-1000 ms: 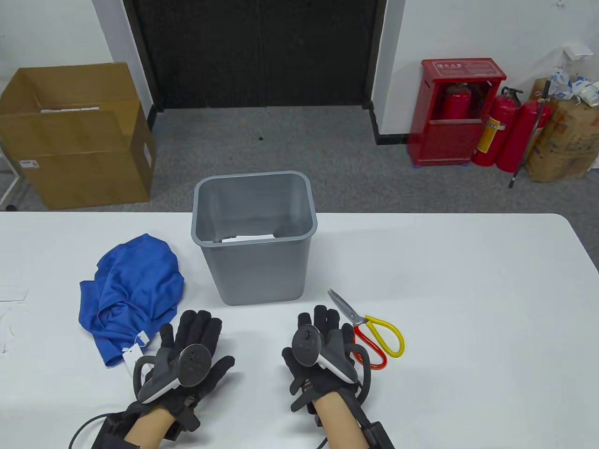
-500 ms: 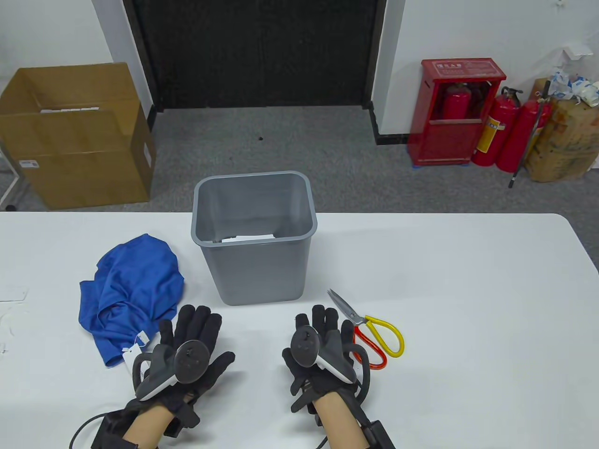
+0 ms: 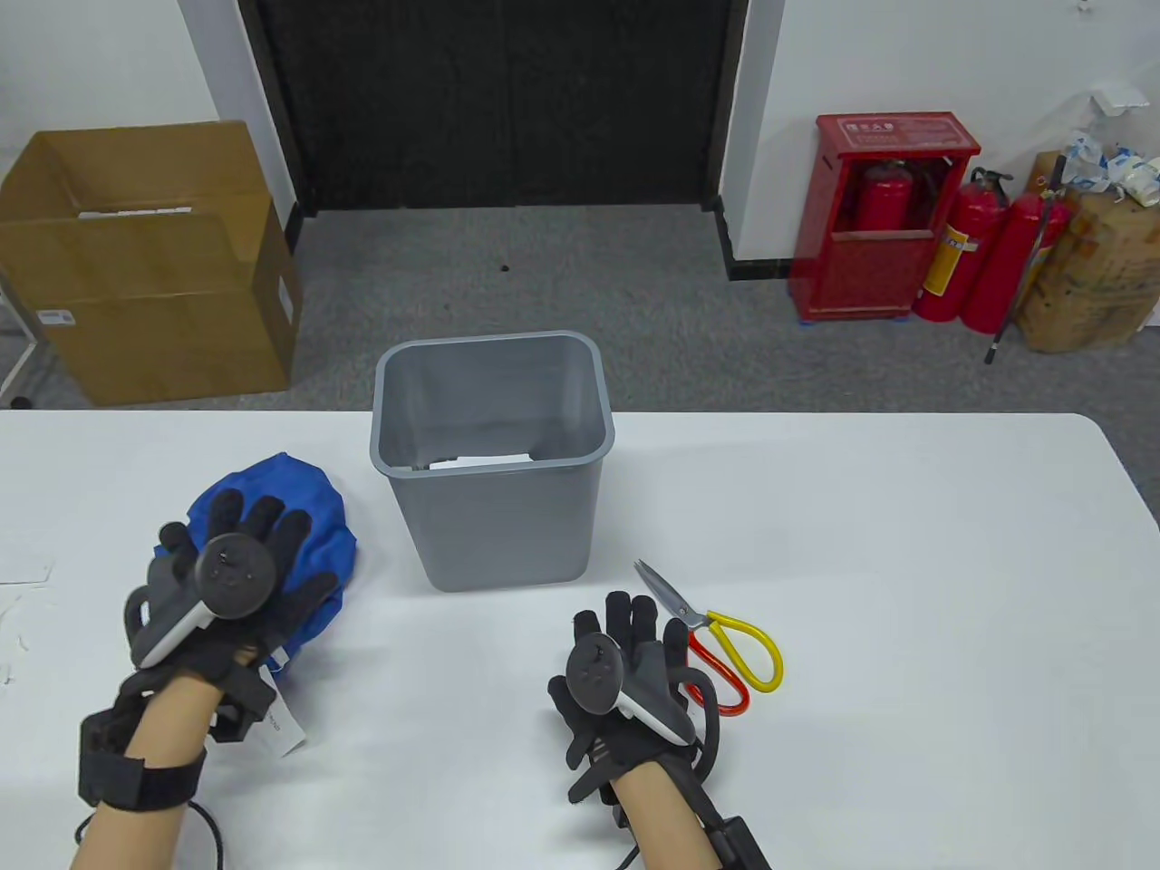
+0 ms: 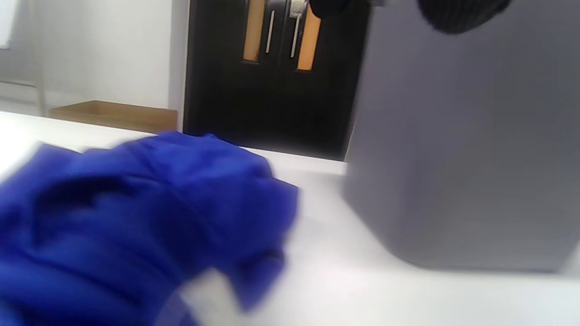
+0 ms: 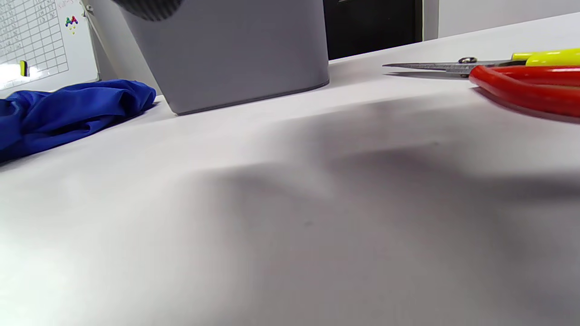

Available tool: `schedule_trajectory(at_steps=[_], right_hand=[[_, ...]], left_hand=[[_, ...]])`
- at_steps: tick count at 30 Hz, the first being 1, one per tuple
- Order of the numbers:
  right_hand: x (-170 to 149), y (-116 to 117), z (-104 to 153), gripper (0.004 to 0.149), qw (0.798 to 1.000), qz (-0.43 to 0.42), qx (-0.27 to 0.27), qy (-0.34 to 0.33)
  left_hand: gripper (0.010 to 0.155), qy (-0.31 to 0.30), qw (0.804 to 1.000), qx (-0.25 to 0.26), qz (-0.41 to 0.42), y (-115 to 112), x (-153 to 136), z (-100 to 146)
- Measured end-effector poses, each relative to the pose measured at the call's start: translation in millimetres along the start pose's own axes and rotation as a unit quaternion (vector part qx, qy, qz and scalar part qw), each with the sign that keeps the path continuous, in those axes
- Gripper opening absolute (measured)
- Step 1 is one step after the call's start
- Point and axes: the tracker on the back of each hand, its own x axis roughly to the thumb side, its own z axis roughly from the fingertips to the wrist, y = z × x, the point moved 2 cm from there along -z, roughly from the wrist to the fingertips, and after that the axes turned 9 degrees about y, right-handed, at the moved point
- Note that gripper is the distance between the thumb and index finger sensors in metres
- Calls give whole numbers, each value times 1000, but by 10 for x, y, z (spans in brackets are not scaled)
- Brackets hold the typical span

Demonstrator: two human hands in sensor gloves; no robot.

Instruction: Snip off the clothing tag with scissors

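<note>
Between garment (image 3: 308,494) and scissors (image 3: 716,639): grey bin (image 3: 494,507) | left hand (image 3: 231,589) spread | right hand (image 3: 625,675) spread flat

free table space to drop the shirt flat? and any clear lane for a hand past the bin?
Biggest bare patch: right of the scissors out to the table edge. Another lies between the left hand and right hand, in front of the bin. Crowded: the left side, where the blue shirt, its tag and the left hand bunch beside the bin.
</note>
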Motion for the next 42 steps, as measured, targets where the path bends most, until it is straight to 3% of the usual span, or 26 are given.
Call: schedule_trajectory(at_steps=[4, 6, 9, 13, 19, 23, 33, 37, 42], right_hand=[[-8, 41, -9, 78, 1000, 0, 7, -3], [-12, 70, -13, 78, 1000, -5, 15, -3], [-21, 110, -18, 78, 999, -22, 32, -6], [-50, 122, -27, 78, 999, -19, 34, 4], [-97, 119, -12, 77, 999, -11, 33, 22], [-80, 135, -3, 77, 999, 0, 31, 20], [-22, 179, -19, 76, 999, 11, 40, 8], [-26, 169, -26, 76, 999, 6, 37, 6], [-26, 175, -39, 76, 999, 4, 35, 5]], left_hand=[[78, 8, 993, -90, -73, -140, -408, -387], [88, 17, 981, -133, -138, -312, -576, -540], [103, 1, 962, -159, -224, -530, -712, -707], [111, -28, 962, -176, -208, -703, -662, -790], [108, -39, 946, -224, -232, -1041, -476, -806], [102, -21, 951, -243, -191, -1057, -448, -854], [57, -1, 977, -142, -162, -1009, -368, -826], [53, 5, 984, -83, -161, -910, -306, -720], [52, 9, 989, -49, -138, -649, -228, -535]])
